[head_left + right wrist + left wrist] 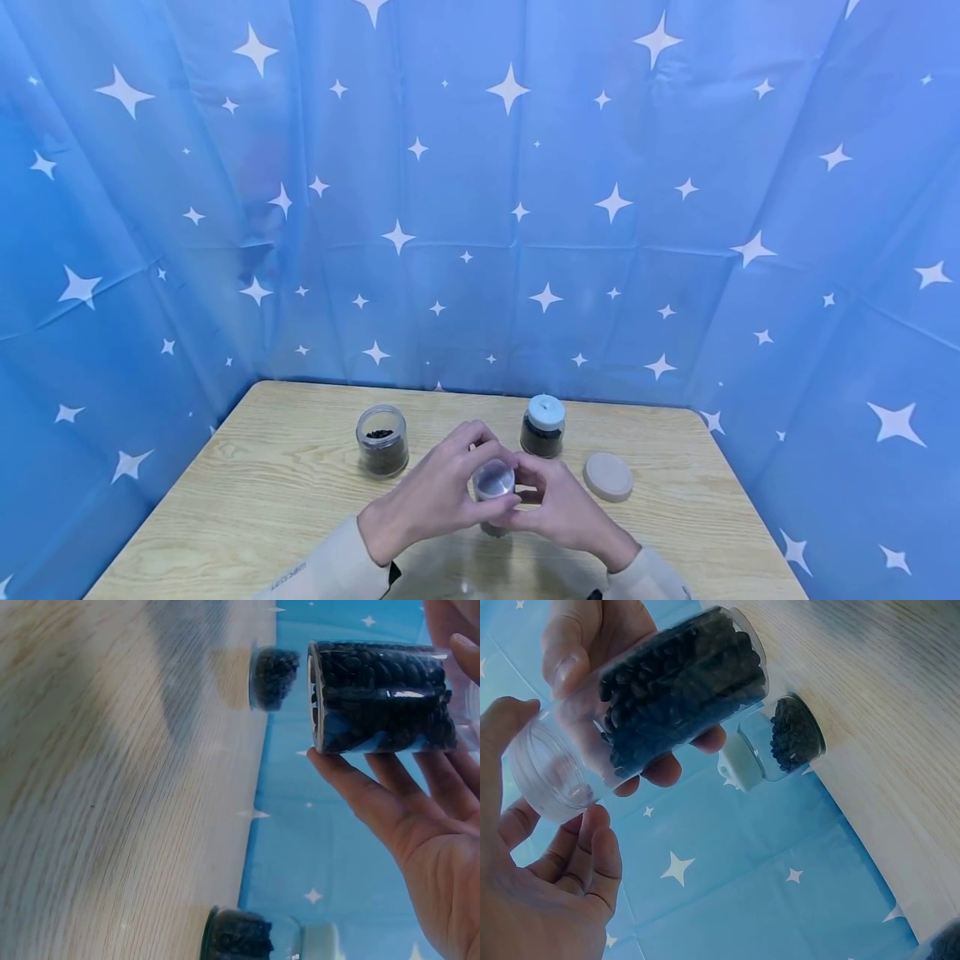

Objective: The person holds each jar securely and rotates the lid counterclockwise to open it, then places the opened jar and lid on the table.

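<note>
A clear jar [682, 686] partly filled with dark beans is held between both hands at the front middle of the table. My left hand [448, 483] curls its thumb and fingers round the jar's clear, ringed upper end; whether that end is a lid or the bare neck, I cannot tell. Lower down, my right hand [553, 505] grips the bean-filled body, with several fingers under it in the right wrist view. In the head view the hands cover much of the jar. Its base seems raised off the wooden table [225, 508].
Back left stands a lidless clear jar [382, 450] with dark contents. A jar [542, 442] with a pale blue lid [547, 412] is behind my right hand. A round beige lid [608, 477] lies to the right. Behind the table hangs a blue star-patterned curtain [480, 192].
</note>
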Demonstrator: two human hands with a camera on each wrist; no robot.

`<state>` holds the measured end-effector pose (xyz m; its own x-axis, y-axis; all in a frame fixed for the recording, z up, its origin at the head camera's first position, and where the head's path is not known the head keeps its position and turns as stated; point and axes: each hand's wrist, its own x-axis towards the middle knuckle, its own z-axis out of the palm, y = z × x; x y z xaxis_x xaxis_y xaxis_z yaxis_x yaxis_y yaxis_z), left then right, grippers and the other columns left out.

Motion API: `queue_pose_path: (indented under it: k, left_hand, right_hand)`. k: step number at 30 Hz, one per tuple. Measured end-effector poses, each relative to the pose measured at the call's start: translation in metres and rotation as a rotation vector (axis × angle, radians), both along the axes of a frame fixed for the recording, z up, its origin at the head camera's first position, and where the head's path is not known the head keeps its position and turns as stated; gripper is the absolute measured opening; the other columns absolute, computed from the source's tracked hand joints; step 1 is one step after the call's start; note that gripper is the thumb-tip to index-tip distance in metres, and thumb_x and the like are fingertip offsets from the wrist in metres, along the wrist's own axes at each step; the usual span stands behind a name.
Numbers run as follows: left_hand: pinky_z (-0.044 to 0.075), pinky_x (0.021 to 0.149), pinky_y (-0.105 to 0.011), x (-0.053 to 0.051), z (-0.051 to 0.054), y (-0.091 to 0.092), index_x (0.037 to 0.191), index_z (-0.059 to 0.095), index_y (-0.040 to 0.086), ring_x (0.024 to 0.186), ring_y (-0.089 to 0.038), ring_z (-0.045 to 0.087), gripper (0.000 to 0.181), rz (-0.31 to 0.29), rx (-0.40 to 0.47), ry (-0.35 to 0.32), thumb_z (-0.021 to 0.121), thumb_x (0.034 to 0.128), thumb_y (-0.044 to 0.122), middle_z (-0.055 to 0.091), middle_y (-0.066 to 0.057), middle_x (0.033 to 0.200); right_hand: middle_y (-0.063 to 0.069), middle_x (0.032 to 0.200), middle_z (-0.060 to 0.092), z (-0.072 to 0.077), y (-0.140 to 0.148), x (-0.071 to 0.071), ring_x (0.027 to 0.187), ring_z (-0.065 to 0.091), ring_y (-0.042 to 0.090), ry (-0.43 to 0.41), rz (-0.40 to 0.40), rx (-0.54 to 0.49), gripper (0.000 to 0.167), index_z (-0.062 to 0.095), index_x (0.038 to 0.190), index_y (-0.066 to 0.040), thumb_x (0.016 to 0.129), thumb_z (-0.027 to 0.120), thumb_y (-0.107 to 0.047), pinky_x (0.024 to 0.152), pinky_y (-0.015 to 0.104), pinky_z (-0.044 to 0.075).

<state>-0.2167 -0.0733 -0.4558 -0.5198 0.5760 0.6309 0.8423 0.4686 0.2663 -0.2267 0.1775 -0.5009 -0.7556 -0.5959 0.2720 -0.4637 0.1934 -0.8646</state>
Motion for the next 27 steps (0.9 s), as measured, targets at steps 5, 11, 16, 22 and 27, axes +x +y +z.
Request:
queue_pose_path:
  k: [5, 11, 16, 22, 27]
  left_hand:
    - [0.060, 0.096, -0.019, 0.0015, 0.0004, 0.0011, 0.124, 0.080, 0.023, 0.114, -0.009, 0.066, 0.033, 0.012, -0.018, -0.029, 0.096, 0.0976, 0.035, 0.068, 0.009, 0.123]
    - [0.060, 0.095, -0.020, 0.0026, 0.0003, 0.0018, 0.125, 0.080, 0.023, 0.114, -0.009, 0.066, 0.034, 0.025, -0.029, -0.033, 0.095, 0.0977, 0.037, 0.068, 0.009, 0.123]
    - [0.060, 0.096, -0.020, 0.0033, -0.0004, 0.0006, 0.126, 0.080, 0.025, 0.113, -0.008, 0.065, 0.036, 0.040, -0.037, -0.017, 0.095, 0.0976, 0.040, 0.068, 0.010, 0.123]
    - [0.057, 0.092, -0.019, 0.0047, -0.0022, -0.0011, 0.124, 0.080, 0.025, 0.108, -0.007, 0.065, 0.036, 0.044, -0.027, 0.026, 0.096, 0.0969, 0.044, 0.069, 0.009, 0.119]
    - [0.056, 0.091, -0.020, 0.0078, -0.0019, -0.0037, 0.125, 0.080, 0.025, 0.106, -0.006, 0.063, 0.043, 0.034, -0.036, -0.012, 0.097, 0.0952, 0.052, 0.068, 0.011, 0.117]
  right_hand:
    - [0.012, 0.141, 0.082, -0.0006, 0.0008, -0.0001, 0.130, 0.078, 0.008, -0.005, 0.007, 0.002, 0.051, 0.071, 0.151, -0.015, 0.104, 0.090, -0.020, 0.108, 0.031, 0.067]
    - [0.013, 0.143, 0.081, -0.0001, 0.0012, 0.0011, 0.130, 0.078, 0.008, -0.026, 0.010, 0.005, 0.055, 0.070, 0.154, -0.016, 0.104, 0.091, -0.021, 0.107, 0.031, 0.067]
    - [0.013, 0.143, 0.080, 0.0001, 0.0000, 0.0021, 0.128, 0.078, 0.009, -0.013, 0.020, -0.010, 0.052, 0.071, 0.152, -0.015, 0.104, 0.091, -0.020, 0.106, 0.033, 0.068]
    - [0.013, 0.141, 0.080, -0.0013, -0.0014, 0.0031, 0.127, 0.079, 0.010, 0.014, 0.037, -0.020, 0.052, 0.071, 0.152, -0.015, 0.104, 0.091, -0.018, 0.107, 0.033, 0.068]
    - [0.014, 0.148, 0.078, -0.0023, -0.0025, 0.0064, 0.131, 0.078, 0.010, -0.009, 0.027, -0.006, 0.060, 0.068, 0.159, -0.015, 0.104, 0.091, -0.020, 0.108, 0.032, 0.067]
